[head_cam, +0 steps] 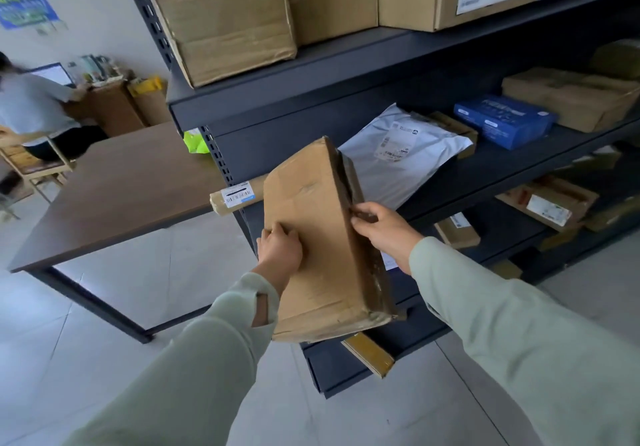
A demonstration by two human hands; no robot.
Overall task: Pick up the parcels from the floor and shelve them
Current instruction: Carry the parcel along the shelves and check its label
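You hold 1 cardboard parcel (311, 238) tilted before the dark shelf (346, 61), left hand (280, 250) pressed on its face, right hand (384, 229) gripping its taped edge.

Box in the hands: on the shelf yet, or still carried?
Still carried. The cardboard box is tilted in the air in front of the shelf, left hand on its face, right hand on its taped edge.

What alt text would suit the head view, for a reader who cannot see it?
Two hands, left hand and right hand, hold a flat brown cardboard parcel tilted before a dark metal shelf unit stocked with a grey plastic mailer bag and a blue printed box.
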